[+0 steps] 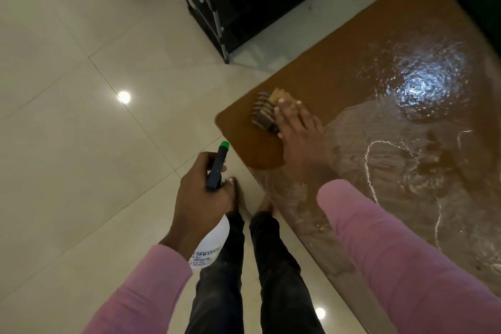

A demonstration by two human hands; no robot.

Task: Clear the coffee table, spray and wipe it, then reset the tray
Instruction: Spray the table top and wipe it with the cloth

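On the head camera, your left grip [202, 198] curls round the neck of the white plastic spray bottle with dark trigger head and green nozzle [217, 168], held over the pale tiled floor [81, 89] just beside the brown rectangular worktop [379, 43]. Your right grip [298, 134] lies flat, fingers straight, pressing the folded brown striped cloth [264, 111] onto the worktop near its corner. Wet streaks [393, 160] shine to the cloth's right.
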